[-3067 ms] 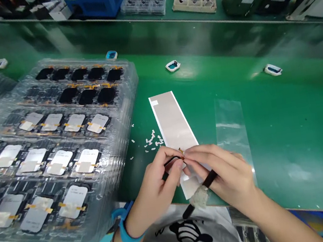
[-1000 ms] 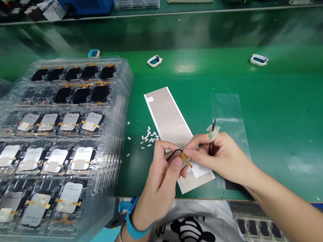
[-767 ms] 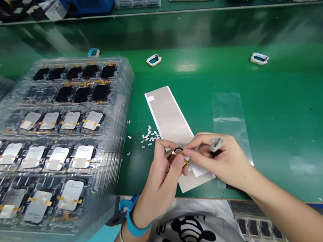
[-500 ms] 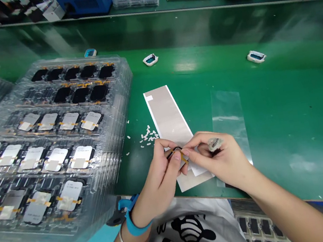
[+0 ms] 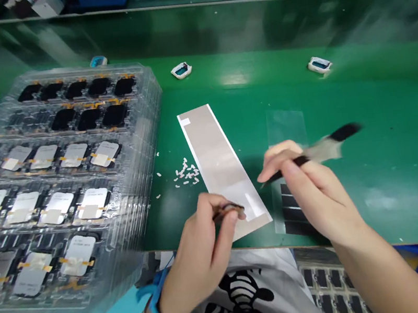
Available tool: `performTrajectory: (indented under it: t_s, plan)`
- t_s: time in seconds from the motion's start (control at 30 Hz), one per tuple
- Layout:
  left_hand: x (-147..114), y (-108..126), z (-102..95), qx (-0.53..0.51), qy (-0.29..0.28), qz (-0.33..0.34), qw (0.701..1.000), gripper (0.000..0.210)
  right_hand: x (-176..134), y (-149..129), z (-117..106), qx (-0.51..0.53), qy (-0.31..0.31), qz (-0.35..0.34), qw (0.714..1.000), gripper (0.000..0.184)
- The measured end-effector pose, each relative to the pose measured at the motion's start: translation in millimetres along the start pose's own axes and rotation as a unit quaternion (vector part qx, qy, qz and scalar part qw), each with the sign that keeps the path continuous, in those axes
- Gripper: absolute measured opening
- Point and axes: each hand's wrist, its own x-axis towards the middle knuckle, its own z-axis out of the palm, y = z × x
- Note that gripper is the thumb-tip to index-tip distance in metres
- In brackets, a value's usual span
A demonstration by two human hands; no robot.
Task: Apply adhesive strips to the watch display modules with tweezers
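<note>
My left hand (image 5: 203, 247) pinches a small display module (image 5: 229, 209) between thumb and fingers, seen nearly edge-on above the near end of a sheet. That sheet (image 5: 216, 150) is long, grey-beige and white-edged, lying on the green bench. To the right, my right hand (image 5: 313, 187) grips black tweezers (image 5: 344, 132) wrapped in pale tape, their tip pointing left, apart from the module. Below the right hand lies a clear film (image 5: 285, 123) with dark strips (image 5: 293, 212) on its near part. Small white pieces (image 5: 187, 173) lie scattered left of the sheet.
Stacked clear trays (image 5: 126, 233) with rows of display modules fill the left side. Several small white cases, one at the back centre (image 5: 181, 70) and one farther right (image 5: 320, 65), stand towards the rear. A raised shelf (image 5: 169, 5) bears trays and equipment.
My right hand has moved away from the module to the right, and the tweezers now point forward in its fingers. The left hand still holds the module, now tilted edge-on. The view has shifted slightly.
</note>
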Motion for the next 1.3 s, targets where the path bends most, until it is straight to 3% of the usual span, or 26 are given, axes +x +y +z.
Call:
performTrajectory:
  t_s: [0.1, 0.23, 0.5, 0.7, 0.83, 0.9, 0.97, 1.03, 1.13, 1.3]
  plan:
    - [-20, 15, -3.4, 0.186, -0.050, 0.085, 0.978, 0.020, -23, 2, -2, -0.012, 0.007, -0.012, 1.000, 0.029]
    - [-33, 21, 2.4, 0.330, -0.085, 0.147, 0.929, 0.020, -51, 14, 10, 0.024, 0.015, 0.046, 0.999, 0.012]
    - [-39, 10, 8.4, 0.382, -0.106, 0.166, 0.903, 0.017, -57, 22, 29, 0.073, 0.098, 0.096, 0.988, 0.005]
    - [-40, 11, 6.5, 0.378, -0.106, 0.159, 0.906, 0.017, -50, 14, 32, 0.155, 0.113, 0.131, 0.973, 0.008]
    - [-32, 16, 2.3, 0.275, -0.084, 0.105, 0.952, 0.014, -47, 10, 28, 0.237, 0.158, 0.163, 0.945, 0.011]
    - [-25, 15, 2.3, 0.148, -0.053, 0.032, 0.987, 0.012, -45, 7, 28, 0.280, 0.217, 0.161, 0.921, 0.013]
    - [-16, 12, 6.0, -0.022, -0.014, -0.051, 0.998, 0.007, -44, 3, 33, 0.294, 0.295, 0.130, 0.900, 0.014]
    - [-6, 8, 12.7, -0.188, 0.024, -0.104, 0.976, 0.006, -43, 0, 43, 0.279, 0.351, 0.089, 0.889, 0.013]
    - [7, 7, 23.9, -0.346, 0.060, -0.109, 0.930, 0.014, -41, -4, 60, 0.258, 0.374, 0.044, 0.890, 0.009]
    - [11, 9, 34.9, -0.398, 0.087, -0.077, 0.910, 0.017, -38, -4, 74, 0.245, 0.372, 0.009, 0.895, 0.010]
